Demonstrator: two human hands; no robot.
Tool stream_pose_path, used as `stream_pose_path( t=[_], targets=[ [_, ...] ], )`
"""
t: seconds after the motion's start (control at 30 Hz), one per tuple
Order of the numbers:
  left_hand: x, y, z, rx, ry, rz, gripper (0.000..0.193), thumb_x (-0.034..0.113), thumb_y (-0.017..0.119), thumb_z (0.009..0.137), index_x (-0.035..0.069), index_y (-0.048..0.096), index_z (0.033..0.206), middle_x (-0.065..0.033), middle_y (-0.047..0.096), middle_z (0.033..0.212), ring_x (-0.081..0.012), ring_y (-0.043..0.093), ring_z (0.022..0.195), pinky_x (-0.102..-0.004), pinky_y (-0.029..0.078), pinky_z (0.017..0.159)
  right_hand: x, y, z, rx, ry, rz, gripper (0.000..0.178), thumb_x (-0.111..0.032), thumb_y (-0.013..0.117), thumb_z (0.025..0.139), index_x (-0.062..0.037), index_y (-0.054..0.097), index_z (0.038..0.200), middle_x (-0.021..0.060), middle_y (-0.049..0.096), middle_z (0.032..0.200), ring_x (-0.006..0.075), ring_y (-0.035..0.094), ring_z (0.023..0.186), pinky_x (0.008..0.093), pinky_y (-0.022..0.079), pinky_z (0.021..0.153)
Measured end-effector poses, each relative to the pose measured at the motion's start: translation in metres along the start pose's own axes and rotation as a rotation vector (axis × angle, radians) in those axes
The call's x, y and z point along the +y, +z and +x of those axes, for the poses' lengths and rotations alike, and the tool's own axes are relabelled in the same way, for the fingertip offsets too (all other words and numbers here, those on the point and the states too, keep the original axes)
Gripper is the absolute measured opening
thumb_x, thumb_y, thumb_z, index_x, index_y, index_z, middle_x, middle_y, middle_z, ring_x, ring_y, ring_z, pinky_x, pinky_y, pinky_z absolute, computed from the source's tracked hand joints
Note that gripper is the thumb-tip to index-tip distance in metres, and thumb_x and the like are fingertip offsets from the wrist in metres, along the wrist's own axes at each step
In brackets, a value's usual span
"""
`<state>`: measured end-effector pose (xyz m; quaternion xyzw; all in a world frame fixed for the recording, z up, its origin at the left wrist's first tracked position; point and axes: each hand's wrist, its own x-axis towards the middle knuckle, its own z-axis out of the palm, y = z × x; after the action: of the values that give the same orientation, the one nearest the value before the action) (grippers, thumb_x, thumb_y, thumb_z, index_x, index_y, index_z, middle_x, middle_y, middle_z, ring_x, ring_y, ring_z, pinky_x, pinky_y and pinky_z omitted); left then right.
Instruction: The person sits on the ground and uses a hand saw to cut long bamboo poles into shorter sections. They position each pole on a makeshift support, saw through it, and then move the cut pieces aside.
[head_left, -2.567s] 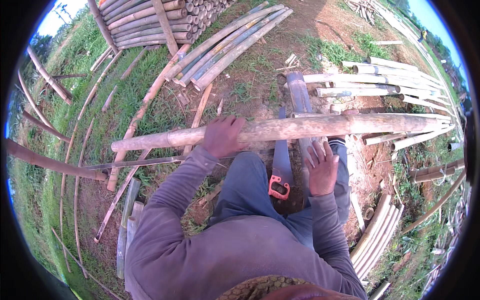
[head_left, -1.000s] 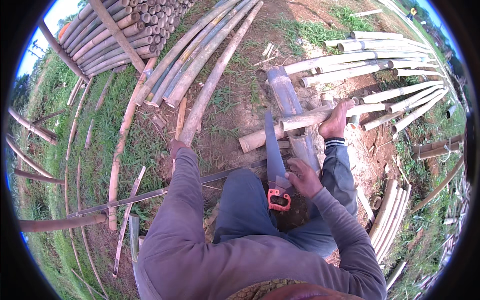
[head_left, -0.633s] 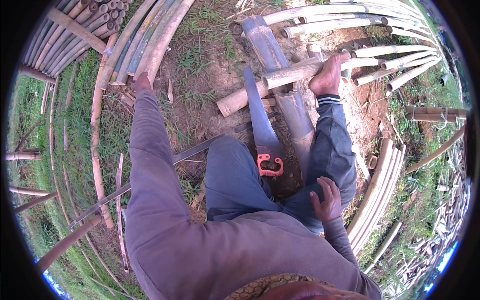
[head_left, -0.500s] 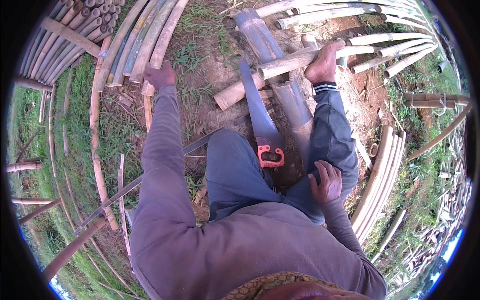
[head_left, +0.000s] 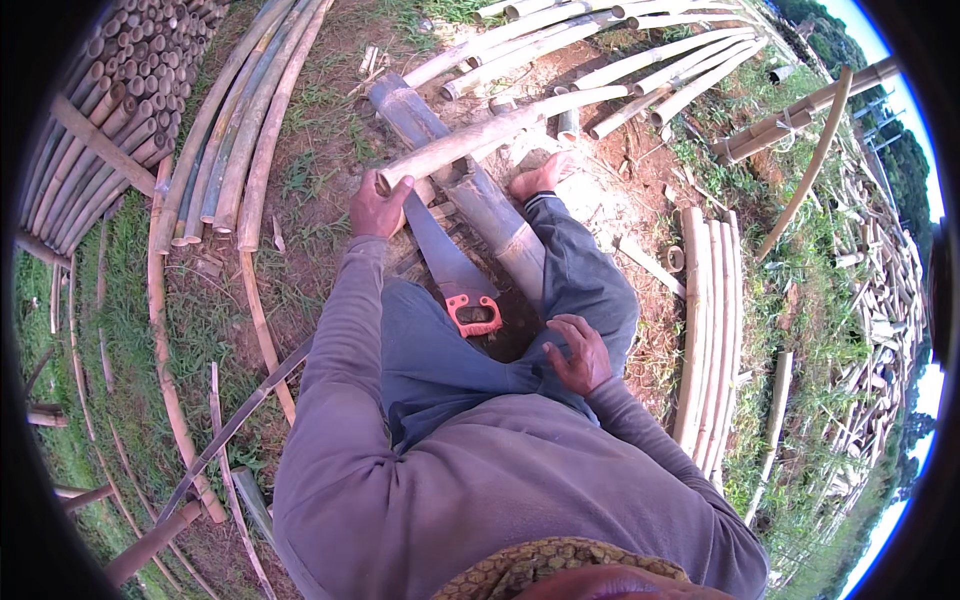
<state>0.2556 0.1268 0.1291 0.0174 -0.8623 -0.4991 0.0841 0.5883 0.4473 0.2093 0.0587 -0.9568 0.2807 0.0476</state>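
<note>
My left hand [head_left: 378, 208] is closed round the near end of a pale bamboo pole [head_left: 480, 134]. That pole lies across a thick, dark split bamboo piece [head_left: 500, 225]. My right hand [head_left: 580, 356] rests on my right thigh, fingers apart and nothing in them. Between my legs is a handsaw with an orange handle [head_left: 474, 315]. Its grey toothed blade [head_left: 438, 246] points away from me, its tip close to my left hand. My bare right foot [head_left: 541, 176] is beside the thick bamboo, just nearer than the pole.
Several long bamboo poles [head_left: 262, 135] lie at the left, before a stack of cut poles [head_left: 125, 100]. More poles [head_left: 690, 70] spread across the far side. A row of short lengths [head_left: 708, 330] lies to my right. A long flat strip [head_left: 235, 430] slants past my left arm.
My left hand has left the poles at the left and taken hold of the pole end. My right foot has come off that pole. The view has swung right; my right hand stays on my thigh.
</note>
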Motion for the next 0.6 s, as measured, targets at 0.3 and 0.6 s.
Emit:
stream_pose_path(
  t=[0.3,0.6],
  targets=[
    [-0.197,-0.428,-0.189,1.091,-0.608,-0.744,0.073,0.061,0.077,0.092,0.008,0.060,0.140,-0.0154,0.062,0.127,-0.0298,0.059,0.120,-0.0489,0.049,0.101,0.029,0.028,0.000,-0.111,0.118,-0.028,0.038,-0.019,0.075,0.094,-0.0044,0.068,0.128,0.0174,0.069,0.128,0.0382,0.068,0.117,0.0489,0.054,0.098],
    [-0.177,-0.252,-0.221,0.933,-0.675,-0.583,0.091,0.033,0.087,0.090,-0.001,0.035,0.155,-0.0086,0.064,0.099,-0.0147,0.057,0.067,-0.0288,0.042,0.052,0.012,0.063,0.081,-0.137,-0.076,0.211,0.036,-0.010,0.072,0.095,0.0012,0.065,0.129,0.0209,0.068,0.124,0.0389,0.068,0.110,0.0459,0.055,0.096]
  ],
)
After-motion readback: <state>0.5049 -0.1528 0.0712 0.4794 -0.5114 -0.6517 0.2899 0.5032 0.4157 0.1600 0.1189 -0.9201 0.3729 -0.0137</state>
